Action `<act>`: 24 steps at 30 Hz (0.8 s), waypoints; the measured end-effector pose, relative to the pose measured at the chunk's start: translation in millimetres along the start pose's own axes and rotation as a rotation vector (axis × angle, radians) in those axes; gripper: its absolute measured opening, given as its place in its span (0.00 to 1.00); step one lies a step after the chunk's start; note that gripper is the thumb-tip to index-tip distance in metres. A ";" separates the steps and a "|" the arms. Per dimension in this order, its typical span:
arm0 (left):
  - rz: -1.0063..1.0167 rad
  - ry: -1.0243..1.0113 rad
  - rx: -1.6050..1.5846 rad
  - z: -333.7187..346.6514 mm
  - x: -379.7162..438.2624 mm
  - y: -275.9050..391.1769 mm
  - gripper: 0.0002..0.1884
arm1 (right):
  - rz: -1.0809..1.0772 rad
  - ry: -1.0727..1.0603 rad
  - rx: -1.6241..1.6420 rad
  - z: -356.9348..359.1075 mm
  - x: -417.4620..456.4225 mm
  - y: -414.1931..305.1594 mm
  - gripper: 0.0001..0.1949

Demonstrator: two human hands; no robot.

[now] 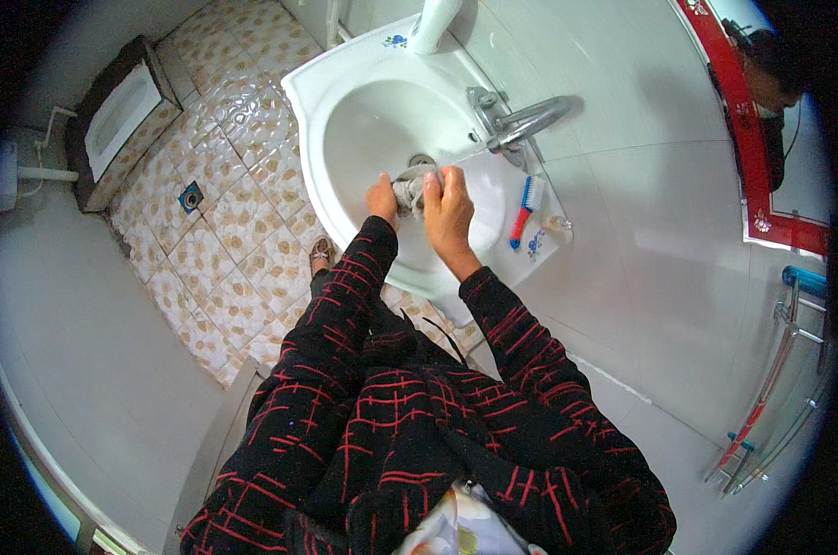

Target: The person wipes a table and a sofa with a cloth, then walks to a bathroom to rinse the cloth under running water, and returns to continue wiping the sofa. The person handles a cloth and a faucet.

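Over the basin of a white ceramic washbasin point(363, 118), a wet grey cloth point(410, 194) is bunched between both hands. My left hand point(383, 197) grips its left end, and my right hand point(448, 208) holds its other side, fingers curled over it. The metal drain point(421, 161) lies just beyond the cloth, partly hidden by it. A chrome faucet point(523, 125) stands at the basin's far right edge. What looks like a thin stream of water runs from the faucet side towards my right hand.
A red and blue scrub brush point(523, 215) with white bristles rests on the washbasin's right ledge, beside a small clear object point(556, 223). A squat toilet point(122, 118) and a floor drain point(191, 198) are at left. A red-framed mirror point(745, 139) and metal towel rack point(766, 388) hang at right.
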State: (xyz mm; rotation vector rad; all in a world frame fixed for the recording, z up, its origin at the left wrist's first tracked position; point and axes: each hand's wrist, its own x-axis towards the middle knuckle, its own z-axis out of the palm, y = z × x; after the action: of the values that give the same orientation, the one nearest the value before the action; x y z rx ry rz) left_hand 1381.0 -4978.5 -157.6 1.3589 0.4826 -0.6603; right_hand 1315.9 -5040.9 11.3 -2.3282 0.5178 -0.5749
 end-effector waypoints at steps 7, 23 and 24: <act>-0.340 -0.524 -0.536 35.7 -65.3 62.4 0.36 | 0.249 -0.172 0.219 -15.2 31.8 31.3 0.16; -0.035 -0.318 -0.351 54.1 -40.6 58.8 0.14 | 0.306 -0.127 0.088 10.3 36.3 40.2 0.17; 0.302 -0.332 -0.016 50.3 -25.1 53.0 0.14 | 0.254 -0.109 0.028 17.5 40.4 28.4 0.19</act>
State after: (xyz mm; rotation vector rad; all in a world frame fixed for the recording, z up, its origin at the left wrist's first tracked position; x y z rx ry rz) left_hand 1395.9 -5020.1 -94.2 1.2435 0.0146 -0.6139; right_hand 1352.6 -5072.0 -9.7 -2.2079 0.7349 -0.3312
